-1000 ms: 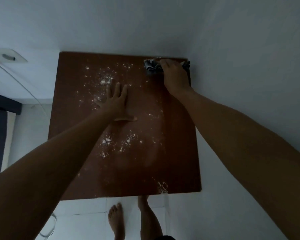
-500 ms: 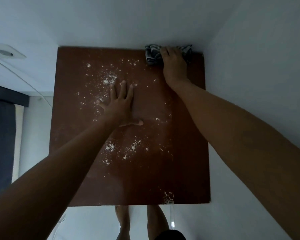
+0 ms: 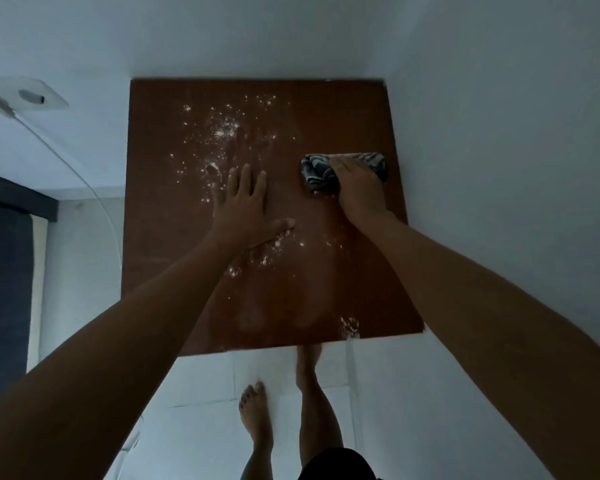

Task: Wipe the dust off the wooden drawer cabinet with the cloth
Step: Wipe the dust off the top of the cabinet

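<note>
The right hand [image 3: 357, 183] has come back toward the person. A moment ago it pushed the cloth [image 3: 321, 171] into the far right corner. Now hand and cloth sit about halfway down the right side, near the right edge. The hand is bent over the cloth and presses it down, fingers curled on top. The cloth is bunched up, dark with light swirls.

The left hand [image 3: 246, 209] is still flat and wide open in the middle of the top, fingers spread, thumb out to the right. It holds nothing.

Both hands rest on the brown cabinet [image 3: 326, 292] top. White dust [image 3: 222, 131] is still there past the left hand, with more specks just by its thumb and wrist. A small white patch lies at the near edge. The far right part looks clean.

The cabinet stands in a corner, with white walls behind and to the right. Below it is a pale floor [image 3: 194, 424] with two bare feet [image 3: 255, 407].
</note>
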